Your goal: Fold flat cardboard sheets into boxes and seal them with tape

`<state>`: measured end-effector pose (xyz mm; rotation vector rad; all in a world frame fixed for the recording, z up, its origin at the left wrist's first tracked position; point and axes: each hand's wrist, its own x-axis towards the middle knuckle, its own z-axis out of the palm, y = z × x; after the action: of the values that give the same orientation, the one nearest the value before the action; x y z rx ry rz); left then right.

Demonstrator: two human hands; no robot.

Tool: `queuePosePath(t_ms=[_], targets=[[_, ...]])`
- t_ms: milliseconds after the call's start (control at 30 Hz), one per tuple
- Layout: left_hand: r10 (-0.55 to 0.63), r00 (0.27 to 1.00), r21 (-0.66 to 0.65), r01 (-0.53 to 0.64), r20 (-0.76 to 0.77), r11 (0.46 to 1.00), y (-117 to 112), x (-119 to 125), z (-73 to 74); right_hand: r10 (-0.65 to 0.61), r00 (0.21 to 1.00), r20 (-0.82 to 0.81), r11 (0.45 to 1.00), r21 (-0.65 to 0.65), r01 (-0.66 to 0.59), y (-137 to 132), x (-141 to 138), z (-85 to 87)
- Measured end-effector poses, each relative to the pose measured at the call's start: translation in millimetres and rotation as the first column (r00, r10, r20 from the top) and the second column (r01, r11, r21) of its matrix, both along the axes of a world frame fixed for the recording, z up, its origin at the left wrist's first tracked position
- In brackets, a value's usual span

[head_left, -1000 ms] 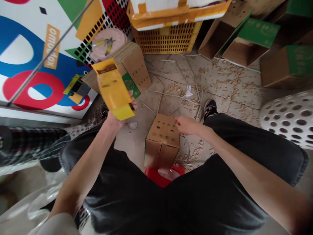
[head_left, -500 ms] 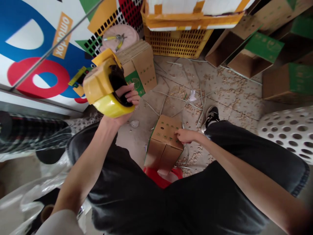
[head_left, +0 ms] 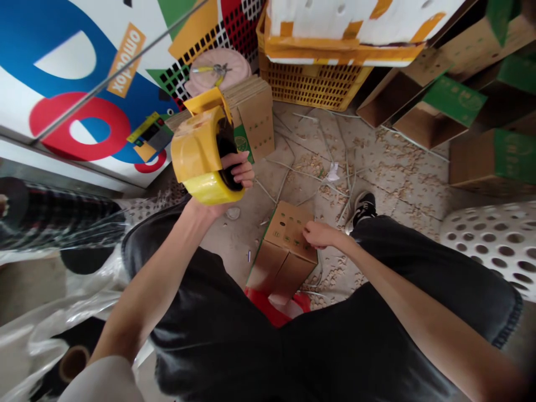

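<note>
My left hand (head_left: 232, 178) is closed around a yellow tape dispenser (head_left: 205, 151) with a roll of yellow tape, held up above my left knee. A small brown cardboard box (head_left: 285, 248) with green print stands on the floor between my legs. My right hand (head_left: 319, 234) rests on the box's top right edge, fingers curled against it. A red object (head_left: 274, 304) shows under the box's near end.
A stack of flat cardboard (head_left: 251, 109) and a yellow plastic crate (head_left: 314, 84) sit ahead. Folded brown and green boxes (head_left: 435, 106) are piled at the right. A white perforated basket (head_left: 494, 240) is at my right knee. Scraps litter the floor. A colourful panel (head_left: 75, 100) stands left.
My left hand has turned the tape dispenser from end-on to side-on and shifted it slightly right. My right hand stays on the box's edge. The camera view has tilted a little.
</note>
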<state>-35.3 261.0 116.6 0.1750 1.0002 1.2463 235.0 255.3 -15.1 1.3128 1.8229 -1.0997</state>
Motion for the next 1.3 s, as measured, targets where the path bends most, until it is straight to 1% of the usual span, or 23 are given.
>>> queuePosePath(t_ms=[133, 233, 333, 467, 567, 633, 767, 933, 1000, 1133, 1200, 1300], targets=[[-0.039, 0.999, 0.007, 0.039, 0.018, 0.999, -1, 3, 2.2, -0.018, 0.999, -0.027, 0.999, 0.046, 0.020, 5, 2, -8.7], [-0.077, 0.996, 0.006, 0.077, 0.040, 0.997, -1, 4, 3.4, -0.018, 0.999, -0.034, 0.997, 0.079, 0.020, 6, 0, -8.5], [-0.096, 0.993, 0.027, 0.094, 0.075, 0.995, -1, 4, 2.9, -0.065, 0.996, -0.053, 0.995, 0.068, 0.069, 6, -5, 1.1], [-0.101, 0.991, 0.043, 0.098, 0.090, 0.994, -2, 6, 1.3, -0.172, 0.981, -0.093, 0.985, -0.049, 0.168, 5, -11, 19.4], [-0.096, 0.993, 0.024, 0.095, 0.063, 0.995, -3, 8, 0.2, -0.184, 0.977, -0.107, 0.980, -0.091, 0.174, 4, -13, 28.6], [-0.089, 0.995, 0.015, 0.088, 0.044, 0.996, -3, 8, -1.1, -0.185, 0.976, -0.113, 0.979, -0.105, 0.174, 5, -13, 31.2], [-0.080, 0.996, 0.009, 0.080, 0.025, 0.997, -3, 9, -5.1, -0.202, 0.971, -0.125, 0.977, -0.091, 0.191, 9, -10, 28.8], [-0.118, 0.992, 0.007, 0.118, 0.042, 0.993, -4, 12, -7.8, -0.224, 0.968, -0.117, 0.974, -0.050, 0.220, 12, -6, 16.7], [-0.126, 0.991, 0.000, 0.126, 0.054, 0.992, -4, 14, -8.0, -0.179, 0.978, -0.105, 0.984, -0.001, 0.180, 14, -5, 12.5], [-0.110, 0.992, -0.034, 0.113, 0.060, 0.993, -3, 13, -9.7, 0.018, 0.990, -0.141, 0.993, 0.120, -0.001, 17, -3, 9.7], [-0.097, 0.992, -0.049, 0.101, 0.076, 0.994, -3, 10, -12.6, 0.087, 0.976, -0.201, 0.990, 0.128, -0.062, 17, -2, 10.7], [-0.068, 0.995, -0.054, 0.071, 0.071, 0.996, -2, 5, -22.0, 0.149, 0.940, -0.306, 0.988, 0.082, -0.130, 16, -2, 12.9]])
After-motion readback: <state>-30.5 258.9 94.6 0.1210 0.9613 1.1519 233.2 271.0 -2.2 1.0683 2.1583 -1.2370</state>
